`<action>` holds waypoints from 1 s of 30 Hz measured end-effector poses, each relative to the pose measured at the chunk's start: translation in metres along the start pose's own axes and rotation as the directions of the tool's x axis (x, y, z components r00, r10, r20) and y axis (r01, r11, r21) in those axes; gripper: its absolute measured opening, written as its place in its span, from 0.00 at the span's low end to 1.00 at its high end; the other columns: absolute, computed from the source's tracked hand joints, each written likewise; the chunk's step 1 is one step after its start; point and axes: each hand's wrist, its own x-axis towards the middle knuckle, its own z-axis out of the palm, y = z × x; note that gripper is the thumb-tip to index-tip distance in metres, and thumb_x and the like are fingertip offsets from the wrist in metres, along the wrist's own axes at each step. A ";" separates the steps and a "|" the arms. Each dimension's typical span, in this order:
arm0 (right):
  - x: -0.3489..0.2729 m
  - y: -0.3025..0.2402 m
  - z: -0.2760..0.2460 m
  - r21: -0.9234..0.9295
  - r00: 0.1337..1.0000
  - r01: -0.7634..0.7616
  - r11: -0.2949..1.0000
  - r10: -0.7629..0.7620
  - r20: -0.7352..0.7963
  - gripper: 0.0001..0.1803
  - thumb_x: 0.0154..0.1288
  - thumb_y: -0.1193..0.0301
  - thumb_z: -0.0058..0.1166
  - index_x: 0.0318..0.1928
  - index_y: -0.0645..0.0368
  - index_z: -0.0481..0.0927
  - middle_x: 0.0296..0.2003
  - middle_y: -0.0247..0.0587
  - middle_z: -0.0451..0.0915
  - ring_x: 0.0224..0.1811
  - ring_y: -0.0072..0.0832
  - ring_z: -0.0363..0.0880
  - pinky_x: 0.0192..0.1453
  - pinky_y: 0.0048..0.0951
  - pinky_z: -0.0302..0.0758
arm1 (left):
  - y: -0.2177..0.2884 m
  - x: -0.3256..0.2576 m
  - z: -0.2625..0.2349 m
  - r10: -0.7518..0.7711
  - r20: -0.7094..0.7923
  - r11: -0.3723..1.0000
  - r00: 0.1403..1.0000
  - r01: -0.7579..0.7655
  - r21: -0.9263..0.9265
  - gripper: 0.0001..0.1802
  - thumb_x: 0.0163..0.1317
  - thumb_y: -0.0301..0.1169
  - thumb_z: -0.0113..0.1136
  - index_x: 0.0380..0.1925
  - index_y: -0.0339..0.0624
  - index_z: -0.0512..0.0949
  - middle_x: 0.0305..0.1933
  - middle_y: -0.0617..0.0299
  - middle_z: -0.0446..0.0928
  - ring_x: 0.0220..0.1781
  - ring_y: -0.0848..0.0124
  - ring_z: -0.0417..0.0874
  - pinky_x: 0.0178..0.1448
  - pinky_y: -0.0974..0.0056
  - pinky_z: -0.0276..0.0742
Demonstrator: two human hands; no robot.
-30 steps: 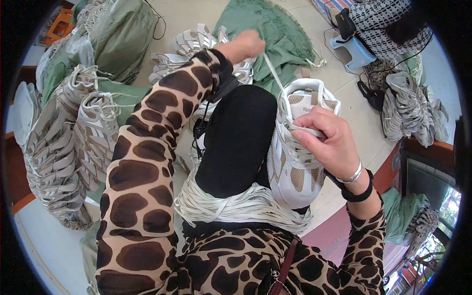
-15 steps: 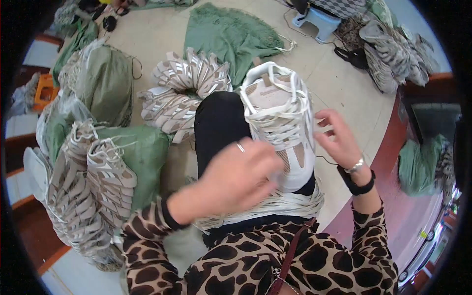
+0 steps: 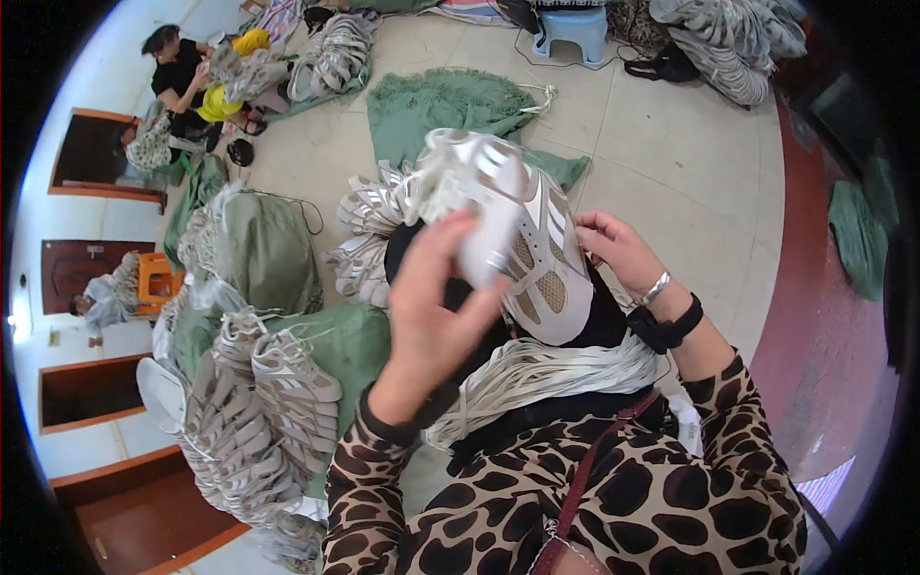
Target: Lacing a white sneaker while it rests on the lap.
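Note:
A white and beige shoe upper (image 3: 498,230), blurred by motion, is tilted in my left hand (image 3: 436,297), its fingers and thumb closed about the toe end. Pale laces show at its collar. Another white and beige upper (image 3: 554,305), with mesh panels and bare eyelets, lies over my black-trousered leg. At that upper's right edge my right hand (image 3: 618,251) has curled fingers closed on the side; the fingertips are partly hidden. A bundle of loose white laces (image 3: 546,374) lies across my lap, just below the uppers.
Fanned stacks of uppers stand beyond my knee (image 3: 369,230) and at my left (image 3: 249,422). A green cloth (image 3: 441,105) lies on the tiles, and a full green sack (image 3: 273,254) stands left. A blue stool (image 3: 572,36) is at the back. Another person (image 3: 177,81) sits far left.
My left hand has taken up the laced upper and tilted it leftward; an upper with bare eyelets now shows. My right hand has closed in on its edge. The view has shifted.

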 end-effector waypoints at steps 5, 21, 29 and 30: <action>0.023 -0.002 -0.004 0.378 0.998 -0.053 0.924 0.056 0.004 0.14 0.70 0.62 0.52 0.47 0.59 0.77 0.39 0.30 0.80 0.36 0.17 0.75 0.41 0.22 0.71 | -0.010 0.004 -0.011 -0.080 -0.006 0.985 0.997 0.078 -0.156 0.31 0.50 0.23 0.68 0.57 0.36 0.71 0.63 0.53 0.70 0.58 0.67 0.76 0.54 0.68 0.75; 0.130 -0.024 -0.073 0.689 0.690 0.536 0.488 0.218 -0.690 0.11 0.69 0.70 0.43 0.38 0.61 0.78 0.29 0.36 0.77 0.27 0.29 0.76 0.32 0.29 0.74 | -0.053 -0.008 -0.014 -0.341 -0.430 0.923 0.836 0.210 -0.323 0.22 0.64 0.20 0.57 0.58 0.33 0.66 0.55 0.59 0.72 0.53 0.73 0.75 0.57 0.68 0.72; 0.131 -0.013 -0.062 0.973 0.989 0.132 0.189 0.038 -0.142 0.07 0.67 0.69 0.46 0.35 0.58 0.73 0.21 0.31 0.69 0.18 0.24 0.67 0.20 0.24 0.64 | -0.030 -0.028 0.058 0.170 0.336 0.896 0.926 -0.287 0.338 0.37 0.44 0.32 0.73 0.57 0.34 0.70 0.59 0.50 0.71 0.51 0.54 0.76 0.54 0.58 0.75; 0.134 -0.018 -0.052 0.856 0.955 0.160 0.492 0.143 -0.260 0.07 0.65 0.69 0.49 0.37 0.59 0.74 0.23 0.33 0.72 0.19 0.25 0.70 0.22 0.25 0.68 | -0.030 -0.027 0.063 0.185 0.385 0.871 0.904 -0.332 0.362 0.37 0.45 0.32 0.72 0.57 0.33 0.69 0.60 0.51 0.70 0.51 0.55 0.76 0.54 0.59 0.74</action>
